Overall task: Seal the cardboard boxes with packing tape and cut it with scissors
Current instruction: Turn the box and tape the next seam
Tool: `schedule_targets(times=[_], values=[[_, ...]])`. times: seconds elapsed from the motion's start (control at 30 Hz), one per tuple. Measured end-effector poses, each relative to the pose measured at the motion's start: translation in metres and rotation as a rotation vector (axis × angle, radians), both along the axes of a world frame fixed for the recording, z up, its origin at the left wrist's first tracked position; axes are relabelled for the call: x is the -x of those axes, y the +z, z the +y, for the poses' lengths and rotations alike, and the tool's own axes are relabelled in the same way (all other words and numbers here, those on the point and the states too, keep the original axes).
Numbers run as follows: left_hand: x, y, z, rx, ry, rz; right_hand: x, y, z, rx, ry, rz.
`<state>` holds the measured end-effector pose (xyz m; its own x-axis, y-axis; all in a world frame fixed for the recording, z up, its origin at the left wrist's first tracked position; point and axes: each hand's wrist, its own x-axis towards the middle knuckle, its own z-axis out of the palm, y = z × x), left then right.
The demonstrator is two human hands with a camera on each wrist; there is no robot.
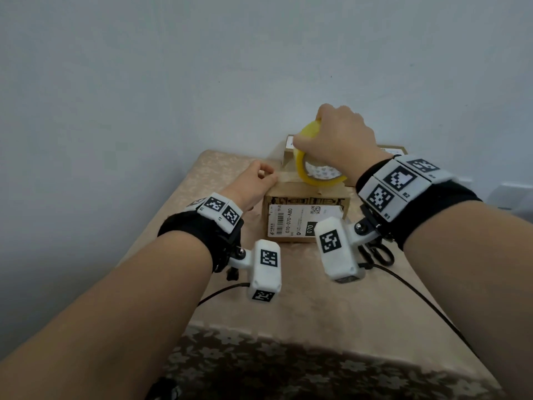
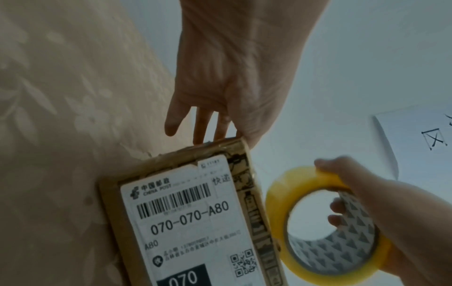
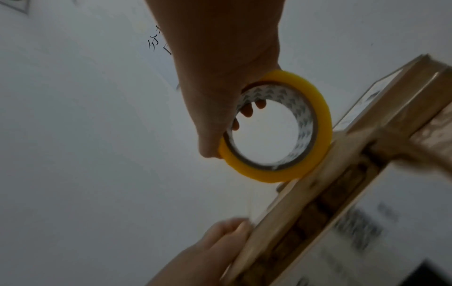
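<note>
A beige floral-patterned tablecloth [image 1: 288, 307] covers the table. A pale grey wall [image 1: 173, 67] rises behind it. A white socket [image 1: 513, 194] sits far right.

Bare forearms; black wristbands [image 1: 432, 209] on both wrists, each ringed with white tag-printed blocks [image 1: 399, 178]; white camera pods [image 1: 266, 267] below the wristbands, trailing black cables [image 1: 418, 295].
</note>
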<state>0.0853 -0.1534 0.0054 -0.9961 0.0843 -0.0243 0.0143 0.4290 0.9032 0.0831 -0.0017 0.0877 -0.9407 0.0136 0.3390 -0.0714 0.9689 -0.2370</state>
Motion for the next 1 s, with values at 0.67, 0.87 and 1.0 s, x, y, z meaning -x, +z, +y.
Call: schedule_targets(times=[0.67,0.87,1.0], values=[[0.021,0.011,0.040,0.790,0.053,0.057,-0.001,-0.021,0.040,0.318,0.015,-0.043],[0.009,0.014,0.029,0.728,-0.348,0.252,-0.004,-0.018,0.042,0.319,0.019,-0.041],[0.013,0.007,0.024,1.035,-0.422,0.304,-0.009,-0.018,0.038,0.285,0.022,-0.035]])
